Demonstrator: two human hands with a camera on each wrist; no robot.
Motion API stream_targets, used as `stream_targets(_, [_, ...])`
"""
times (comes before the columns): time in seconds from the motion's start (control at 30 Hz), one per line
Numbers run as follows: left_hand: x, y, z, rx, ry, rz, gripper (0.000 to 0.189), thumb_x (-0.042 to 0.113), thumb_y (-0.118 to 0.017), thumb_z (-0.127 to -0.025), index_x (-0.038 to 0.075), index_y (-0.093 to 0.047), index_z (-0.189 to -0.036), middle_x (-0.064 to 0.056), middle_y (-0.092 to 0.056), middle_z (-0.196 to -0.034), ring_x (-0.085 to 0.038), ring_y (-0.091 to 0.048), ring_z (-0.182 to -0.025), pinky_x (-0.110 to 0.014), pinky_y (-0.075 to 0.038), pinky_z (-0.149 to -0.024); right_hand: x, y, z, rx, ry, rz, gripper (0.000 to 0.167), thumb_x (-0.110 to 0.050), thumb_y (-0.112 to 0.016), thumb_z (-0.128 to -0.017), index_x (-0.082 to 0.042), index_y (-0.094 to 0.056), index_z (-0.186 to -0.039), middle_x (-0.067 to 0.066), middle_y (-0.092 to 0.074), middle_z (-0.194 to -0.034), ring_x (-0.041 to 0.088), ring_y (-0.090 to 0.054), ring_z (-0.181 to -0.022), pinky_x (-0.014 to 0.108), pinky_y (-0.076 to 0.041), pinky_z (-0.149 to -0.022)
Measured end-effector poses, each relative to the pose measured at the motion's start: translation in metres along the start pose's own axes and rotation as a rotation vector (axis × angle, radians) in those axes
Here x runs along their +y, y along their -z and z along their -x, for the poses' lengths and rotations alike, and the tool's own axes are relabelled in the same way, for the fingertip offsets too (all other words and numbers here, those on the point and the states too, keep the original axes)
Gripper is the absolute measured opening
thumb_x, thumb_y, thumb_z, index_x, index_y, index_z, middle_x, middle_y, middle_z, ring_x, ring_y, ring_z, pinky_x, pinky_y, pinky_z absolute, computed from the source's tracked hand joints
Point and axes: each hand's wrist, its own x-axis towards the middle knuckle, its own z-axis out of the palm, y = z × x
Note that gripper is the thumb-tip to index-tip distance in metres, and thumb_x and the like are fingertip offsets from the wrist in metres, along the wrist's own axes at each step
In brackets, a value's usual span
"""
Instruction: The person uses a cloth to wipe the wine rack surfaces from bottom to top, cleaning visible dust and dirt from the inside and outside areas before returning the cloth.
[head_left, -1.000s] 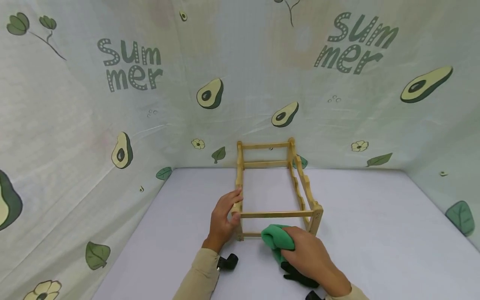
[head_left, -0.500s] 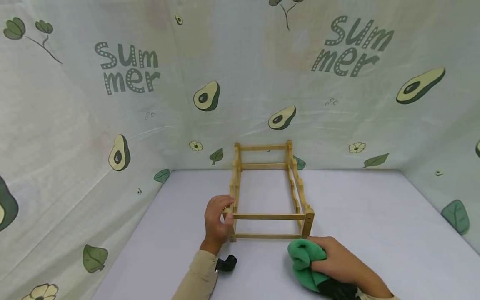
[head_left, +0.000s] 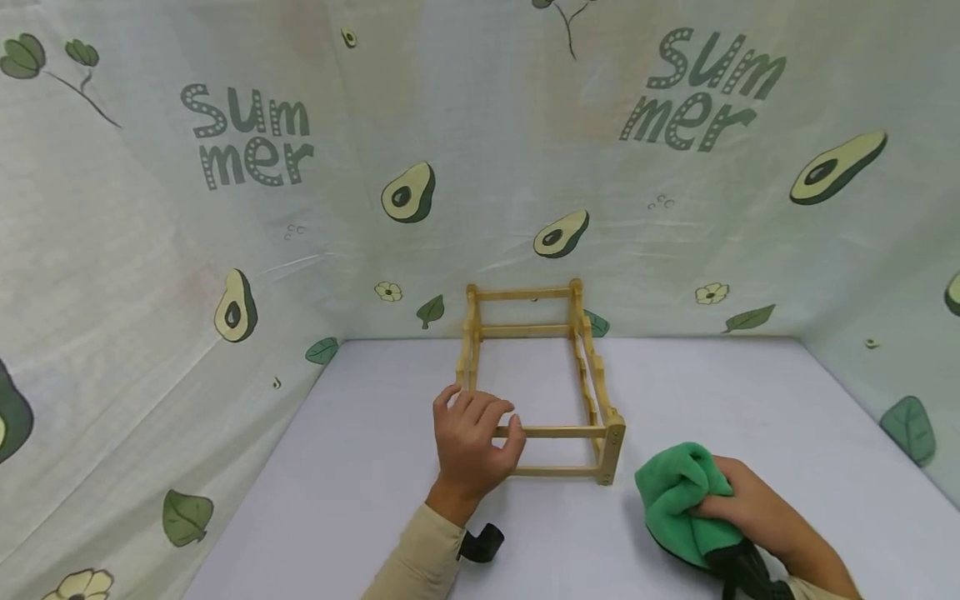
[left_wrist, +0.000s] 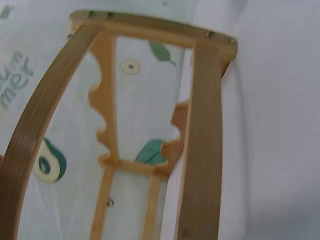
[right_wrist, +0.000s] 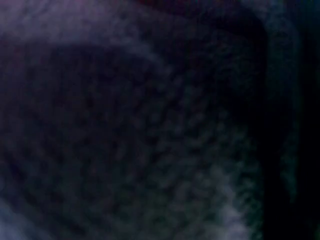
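A wooden rack with notched side rails (head_left: 566, 432) stands on the white surface, its long sides running away from me in the head view. My left hand (head_left: 472, 442) is over its near left corner, hiding that corner, with fingers loosely bent and apart from the thumb. In the left wrist view, the rack's flat bars (left_wrist: 205, 125) fill much of the picture. To the right of the rack, my right hand (head_left: 765, 504) grips a bunched green cloth (head_left: 682, 500) between thumb and fingers. Dark fuzzy fabric (right_wrist: 150, 140) covers the right wrist view.
The white tabletop (head_left: 712, 392) extends around the rack to both sides. Behind it and at the sides hangs a pale curtain (head_left: 480, 167) printed with avocados, leaves and lettering. A black wrist mount (head_left: 482, 543) sits on the left sleeve.
My right hand has carried the green cloth from the rack's front bars out to the right. My left hand has let go of the near left corner and shifted rightward; the rack moved slightly left.
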Motion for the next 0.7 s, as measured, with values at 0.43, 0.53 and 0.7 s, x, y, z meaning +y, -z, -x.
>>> stream_targets(0.43, [0.053, -0.028, -0.008, -0.360, 0.076, -0.002, 0.021, 0.038, -0.067, -0.087, 0.019, -0.075, -0.090, 0.005, -0.070, -0.082, -0.014, -0.064, -0.081, -0.054, -0.040, -0.102, 0.009, 0.002, 0.000, 0.311, -0.226, 0.126, 0.026, -0.007, -0.067, -0.090, 0.006, -0.062, -0.112, 0.001, -0.067, -0.100, 0.008, -0.058, -0.084, 0.026, -0.049, -0.072])
stream_targets(0.53, [0.066, -0.034, -0.014, -0.419, 0.095, -0.006, 0.026, 0.043, -0.066, -0.088, 0.019, -0.076, -0.090, 0.006, -0.072, -0.083, -0.013, -0.065, -0.080, -0.051, -0.041, -0.101, 0.011, 0.002, -0.003, 0.387, -0.327, 0.127, 0.032, -0.015, -0.068, -0.093, 0.008, -0.060, -0.114, 0.007, -0.065, -0.103, 0.008, -0.056, -0.085, 0.025, -0.048, -0.073])
stream_targets(0.7, [0.086, -0.042, -0.018, -0.513, 0.127, -0.016, 0.042, 0.058, -0.059, -0.092, 0.022, -0.079, -0.083, 0.009, -0.072, -0.073, -0.010, -0.066, -0.072, -0.048, -0.044, -0.099, 0.015, 0.001, -0.004, 0.491, -0.416, 0.129, 0.035, -0.021, -0.069, -0.093, 0.008, -0.059, -0.111, 0.005, -0.063, -0.100, 0.006, -0.054, -0.085, 0.023, -0.047, -0.072])
